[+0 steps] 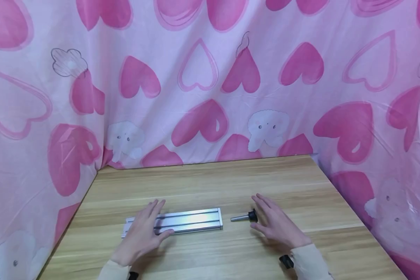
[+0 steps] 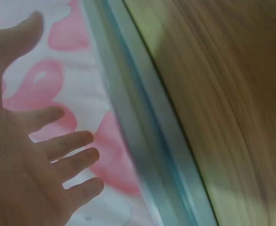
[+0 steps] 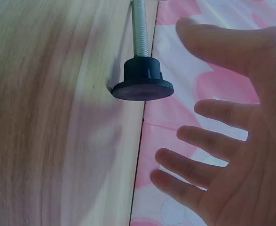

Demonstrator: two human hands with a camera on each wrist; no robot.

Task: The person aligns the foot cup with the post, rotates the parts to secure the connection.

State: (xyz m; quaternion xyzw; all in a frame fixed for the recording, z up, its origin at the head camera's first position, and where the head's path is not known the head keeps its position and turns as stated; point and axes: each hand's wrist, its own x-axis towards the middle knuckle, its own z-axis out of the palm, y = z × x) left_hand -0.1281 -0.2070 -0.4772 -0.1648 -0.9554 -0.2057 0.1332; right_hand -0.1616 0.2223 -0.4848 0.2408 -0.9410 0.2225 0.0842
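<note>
A silver grooved aluminium profile (image 1: 192,220) lies flat on the wooden table, its left part hidden behind my left hand (image 1: 142,229). That hand hovers over it with fingers spread, and in the left wrist view the fingers are apart from the grooved metal (image 2: 142,117). To the right of the profile lies a levelling foot (image 1: 252,215), a threaded metal rod with a round black base. My right hand (image 1: 278,224) is just right of that base, fingers extended and holding nothing. The right wrist view shows the black base (image 3: 142,84) close up, with a gap to the fingers.
The wood-grain table (image 1: 210,179) extends beyond both hands to its back edge. Pink and white heart-print cloth (image 1: 203,77) hangs behind it and along both sides. Black straps (image 1: 286,261) sit at the wrists.
</note>
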